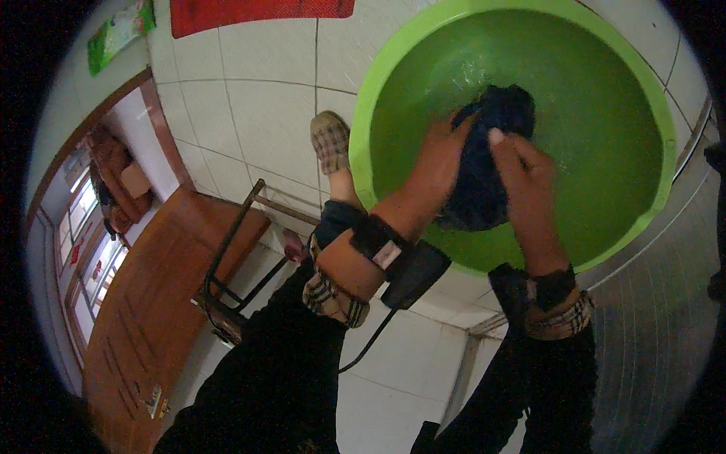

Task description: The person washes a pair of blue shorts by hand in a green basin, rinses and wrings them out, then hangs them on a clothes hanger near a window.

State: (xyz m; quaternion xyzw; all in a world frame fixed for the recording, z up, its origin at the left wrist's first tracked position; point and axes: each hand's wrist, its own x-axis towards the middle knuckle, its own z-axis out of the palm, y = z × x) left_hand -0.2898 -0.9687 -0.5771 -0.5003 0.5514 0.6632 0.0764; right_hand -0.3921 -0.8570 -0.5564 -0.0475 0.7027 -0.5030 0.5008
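A dark, wet-looking cloth point(482, 181) is bunched between my two hands over a large green plastic basin point(367, 130) that holds water. My left hand point(445, 144) grips the cloth from its left side, its fingertips partly hidden by the fabric. On the other side, my right hand point(524, 167) pinches the cloth between thumb and curled fingers. The cloth's lower end hangs at the water, and I cannot tell how much of it is under. Both wrists wear black straps below rolled checked cuffs.
The basin stands on a tiled floor point(272, 113). A metal-framed stool point(232, 255) is left of my arms, before a wooden door point(153, 295). My checked shoe point(330, 142) rests beside the basin. A red mat point(261, 14) lies at the top; a ribbed grey surface point(646, 318) curves along the right.
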